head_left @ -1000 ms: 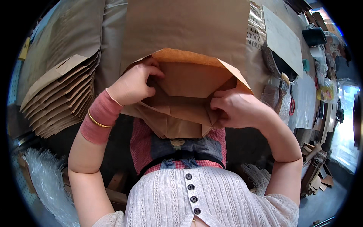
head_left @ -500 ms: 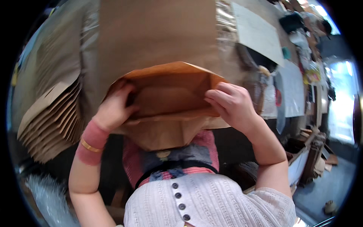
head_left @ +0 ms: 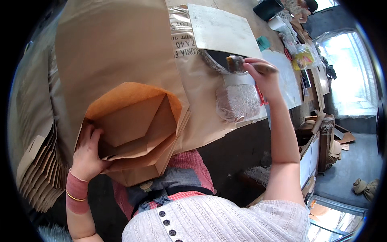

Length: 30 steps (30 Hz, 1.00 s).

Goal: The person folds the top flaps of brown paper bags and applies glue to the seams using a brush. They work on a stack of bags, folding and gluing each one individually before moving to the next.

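Observation:
A large brown paper bag lies at the table's front edge with its mouth spread wide. My left hand grips the left side of that mouth, thumb outside and fingers inside. Off to the right, my right hand is closed around the wooden handle of a brush. Its dark bristles, with a yellowish-brown tip, are over a dark round pan. A white board partly covers the pan, so its contents are mostly hidden.
Fanned brown paper bags hang over the table's left edge. Beside the pan sits a clear plastic-wrapped bundle, with red scissors handles next to it. A teal cup stands beyond. Part of another person shows at the far right.
My right hand has let go of the bag's right side and moved right, and now holds the brush at the pan. My left hand keeps hold of the bag. The view has shifted right.

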Available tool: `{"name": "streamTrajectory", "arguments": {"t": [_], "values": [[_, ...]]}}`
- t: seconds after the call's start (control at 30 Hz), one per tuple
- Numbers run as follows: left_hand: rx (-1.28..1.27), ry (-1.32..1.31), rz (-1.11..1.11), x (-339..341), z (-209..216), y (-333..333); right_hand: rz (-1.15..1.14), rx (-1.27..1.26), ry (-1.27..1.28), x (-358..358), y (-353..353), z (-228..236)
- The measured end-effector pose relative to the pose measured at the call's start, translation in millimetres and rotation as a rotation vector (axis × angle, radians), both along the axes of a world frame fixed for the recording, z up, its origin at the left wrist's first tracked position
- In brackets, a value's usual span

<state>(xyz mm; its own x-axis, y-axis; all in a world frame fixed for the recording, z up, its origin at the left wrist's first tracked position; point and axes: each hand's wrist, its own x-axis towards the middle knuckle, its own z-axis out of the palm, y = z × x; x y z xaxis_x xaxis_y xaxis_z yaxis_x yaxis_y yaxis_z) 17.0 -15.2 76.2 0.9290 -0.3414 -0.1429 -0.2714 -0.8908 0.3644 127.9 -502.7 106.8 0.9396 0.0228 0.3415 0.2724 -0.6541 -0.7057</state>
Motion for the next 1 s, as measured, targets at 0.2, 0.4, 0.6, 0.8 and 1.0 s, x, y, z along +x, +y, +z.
{"name": "streamTrajectory", "arguments": {"t": [0.2, 0.4, 0.6, 0.8, 1.0], "values": [[0.066, -0.112, -0.017, -6, 1, -8, -0.037, 0.137, 0.184, 38, -28, -21], [0.113, -0.055, 0.039, -15, 0, -5, 0.172, -0.003, 0.233, 15, -17, 22], [0.261, -0.267, -0.154, -18, 17, -10, 0.28, -0.015, 0.418, 25, -49, 35], [0.121, -0.148, 0.054, -21, 26, -25, -0.132, 0.914, 0.144, 33, -62, 18], [-0.177, 0.013, 0.069, -12, 18, -1, 0.141, 0.988, -0.058, -72, 121, 35]]}}
